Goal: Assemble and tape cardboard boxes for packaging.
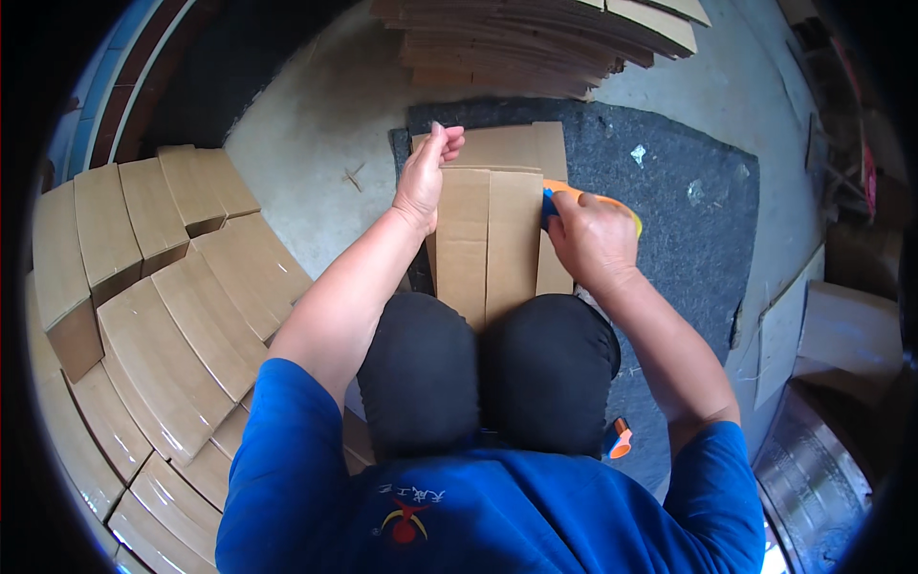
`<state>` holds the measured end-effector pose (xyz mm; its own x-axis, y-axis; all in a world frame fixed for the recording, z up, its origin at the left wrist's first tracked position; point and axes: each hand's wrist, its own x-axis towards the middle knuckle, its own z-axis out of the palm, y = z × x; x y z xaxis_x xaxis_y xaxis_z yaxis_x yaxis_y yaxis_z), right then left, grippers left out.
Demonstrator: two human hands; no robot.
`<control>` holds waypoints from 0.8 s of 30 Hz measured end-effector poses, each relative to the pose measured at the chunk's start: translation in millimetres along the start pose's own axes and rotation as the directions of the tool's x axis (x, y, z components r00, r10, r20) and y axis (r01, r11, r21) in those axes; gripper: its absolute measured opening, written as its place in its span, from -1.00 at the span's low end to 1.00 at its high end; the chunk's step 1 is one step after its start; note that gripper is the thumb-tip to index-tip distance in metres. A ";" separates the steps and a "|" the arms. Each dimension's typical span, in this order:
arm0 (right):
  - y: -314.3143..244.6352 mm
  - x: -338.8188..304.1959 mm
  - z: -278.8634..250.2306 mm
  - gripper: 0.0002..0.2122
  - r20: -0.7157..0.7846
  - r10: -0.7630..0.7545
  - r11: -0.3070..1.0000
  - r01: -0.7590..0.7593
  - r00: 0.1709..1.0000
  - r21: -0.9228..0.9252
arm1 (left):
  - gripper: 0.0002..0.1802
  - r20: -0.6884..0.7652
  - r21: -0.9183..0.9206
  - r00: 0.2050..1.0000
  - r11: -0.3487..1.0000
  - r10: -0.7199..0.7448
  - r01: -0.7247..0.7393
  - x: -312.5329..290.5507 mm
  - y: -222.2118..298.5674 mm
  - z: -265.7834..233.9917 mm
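A closed brown cardboard box [462, 234] stands in front of my knees, its top flaps meeting along a seam. My left hand [426, 177] is at the box's upper left edge, loosely bent with nothing in it; whether the palm touches the cardboard I cannot tell. At the box's right side my right hand [598, 239] is closed around a tape dispenser [547, 209] with blue and orange parts. Yellow shows at the dispenser's right end. My fingers cover most of its handle, and the tape itself is hidden. Behind the box lies more flat brown cardboard [512, 145].
A dark mat [703, 230] with shiny scraps lies under the box. Closed cartons [177, 320] are stacked at the left. Flattened cardboard [535, 43] is piled at the far side. An orange-handled tool [622, 440] lies by my right knee. More cardboard [846, 330] leans at the right.
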<state>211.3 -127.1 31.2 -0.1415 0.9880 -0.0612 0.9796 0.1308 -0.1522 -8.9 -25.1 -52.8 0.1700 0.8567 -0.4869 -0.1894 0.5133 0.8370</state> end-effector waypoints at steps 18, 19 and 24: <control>61.8 -68.7 -85.9 -0.80 -0.144 0.418 0.468 -0.077 0.897 0.881 | -0.66 0.034 0.367 0.999 0.930 -0.040 0.025 -111.7 100.7 42.4; 53.7 -77.8 -107.1 -0.79 -0.183 0.383 0.432 0.000 0.905 0.902 | -0.58 0.152 0.295 0.987 0.956 -0.044 -0.002 -132.7 110.9 52.2; 14.5 -120.3 -174.6 -0.73 -0.366 0.194 0.464 0.243 0.910 0.852 | -0.40 0.494 -0.127 0.867 0.992 0.057 0.008 -216.2 140.9 84.5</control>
<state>267.4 -229.9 208.6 0.1137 0.9546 0.2753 0.2987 0.2315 -0.9259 9.4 -142.2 191.5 0.6149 0.7474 -0.2515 -0.3093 0.5220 0.7949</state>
